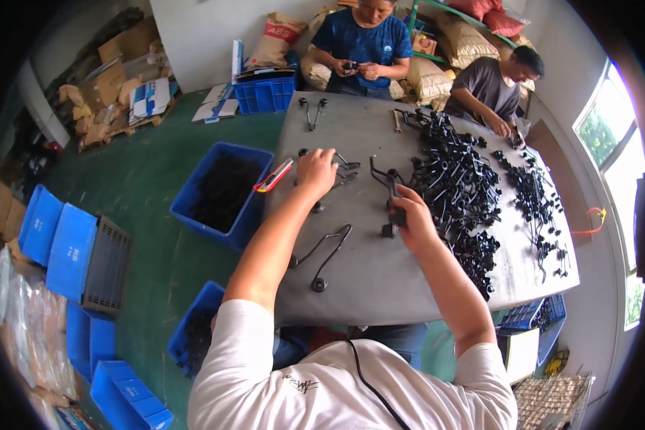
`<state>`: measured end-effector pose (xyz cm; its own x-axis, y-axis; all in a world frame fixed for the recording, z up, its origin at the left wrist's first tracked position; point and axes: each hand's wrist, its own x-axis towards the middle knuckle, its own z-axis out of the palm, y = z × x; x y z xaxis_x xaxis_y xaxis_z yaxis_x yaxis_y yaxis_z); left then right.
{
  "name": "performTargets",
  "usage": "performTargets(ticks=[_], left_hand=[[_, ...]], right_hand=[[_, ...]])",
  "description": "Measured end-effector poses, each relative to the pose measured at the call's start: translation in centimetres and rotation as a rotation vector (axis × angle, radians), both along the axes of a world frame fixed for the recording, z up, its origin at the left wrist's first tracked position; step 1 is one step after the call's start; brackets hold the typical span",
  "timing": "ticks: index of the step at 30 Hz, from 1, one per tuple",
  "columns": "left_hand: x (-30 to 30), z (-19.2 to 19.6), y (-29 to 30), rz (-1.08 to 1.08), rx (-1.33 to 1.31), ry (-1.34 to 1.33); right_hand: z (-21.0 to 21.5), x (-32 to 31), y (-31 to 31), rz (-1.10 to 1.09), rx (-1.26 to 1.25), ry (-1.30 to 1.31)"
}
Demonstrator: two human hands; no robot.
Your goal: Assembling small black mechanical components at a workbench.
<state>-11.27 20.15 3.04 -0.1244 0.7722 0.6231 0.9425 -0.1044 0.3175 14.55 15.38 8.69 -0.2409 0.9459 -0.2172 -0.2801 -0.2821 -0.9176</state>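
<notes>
My left hand (317, 173) is over the left middle of the grey table (351, 297), its fingers curled down around black bent rods (347, 166). Parts of these rods and their round black ends stick out beside the hand; the exact grip is hidden. My right hand (414, 216) is closed on a black bent rod fitting (390, 188), its upper end angling up and left. A small black block (388, 231) shows just below those fingers. Nearer me lies a pair of bent rods (330, 247) with round ends. Left of my left hand rests a red utility knife (274, 176).
A large heap of black rod parts (455, 175) covers the table's right side, with smaller black pieces (534, 190) beyond. Two people work at the far edge. Blue bins (183, 208) stand left on the green floor. A wrench (398, 120) lies at the far side.
</notes>
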Motion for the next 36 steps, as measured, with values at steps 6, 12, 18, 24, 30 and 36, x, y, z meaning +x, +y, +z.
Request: performTargets(ticks=[6, 12, 18, 24, 30, 36], left_hand=[[-0.3, -1.2, -1.1, -0.122, -0.274, -0.967], [-4.8, 0.1, -5.1, 0.119, -0.002, -0.676], [-0.8, -0.4, -6.9, 0.028, 0.024, -0.097], [0.7, -1.6, -10.2, -0.048, -0.092, -0.045], [5.1, -0.6, -18.7, -0.250, -0.330, 0.060], [6.9, -3.5, -19.4, -0.396, -0.300, 0.146]], right_hand=[[-0.5, -8.4, 0.6, -0.059, -0.026, -0.042], [-4.1, -11.5, 0.2, 0.182, 0.501, -0.500], [-4.5, -6.1, -0.7, 0.255, 0.822, -0.775], [-5.7, -5.6, 6.5, 0.189, 1.324, -1.276], [-7.7, -10.0, 11.8, 0.279, 1.468, -1.565], [-9.0, -12.3, 14.5, 0.523, 0.802, -1.416]])
